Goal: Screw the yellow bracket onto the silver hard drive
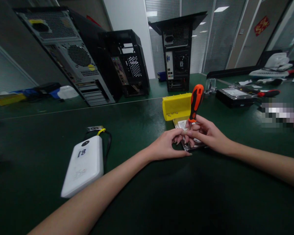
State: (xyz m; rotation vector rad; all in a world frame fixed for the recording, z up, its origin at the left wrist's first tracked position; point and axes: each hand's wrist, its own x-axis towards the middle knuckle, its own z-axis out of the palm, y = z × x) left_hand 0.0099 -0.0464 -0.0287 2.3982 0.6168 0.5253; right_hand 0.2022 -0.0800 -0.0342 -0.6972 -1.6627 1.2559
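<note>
An orange-and-black screwdriver (196, 101) stands nearly upright, handle on top. My right hand (210, 135) is closed with its fingers around the lower end of it, which hides most of the shaft and the tip. Beneath both hands lies a hard drive (182, 124) with a white label, largely covered by fingers. My left hand (165, 145) rests at the near left side of the drive, its thumb along the near edge and its other fingers bent over the top. Its index fingertip meets the right fingertips; whether something small is pinched there is hidden.
Just behind the drive, a yellow case (176, 106) holds several small screws. A white box marked 18 (84, 166) lies left, near my forearm. Computer towers (177, 62) line the back. Another black drive (235, 96) and red-handled tools (269, 94) lie right.
</note>
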